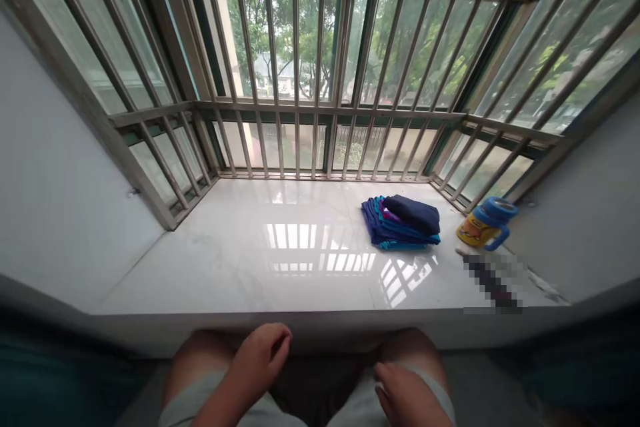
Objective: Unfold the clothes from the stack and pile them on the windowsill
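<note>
the person sits facing a white marble window ledge [280, 260] with both hands low on the knees. the left hand [260, 357] rests on the left knee with its fingers [280, 340] curled loosely inward, gripping nothing. the right hand [407, 393] lies flat on the right thigh, fingers relaxed and empty.

the things nearest them sit on the right of the ledge, well apart from both hands: a folded stack of blue cloths [400, 221] and, just right of it, a yellow cup with a blue lid [485, 221] by the barred window [320, 67].

my judgement: the right hand is the closer one, and lifting the stack from underneath, fingers spread, would keep the folds together.
</note>
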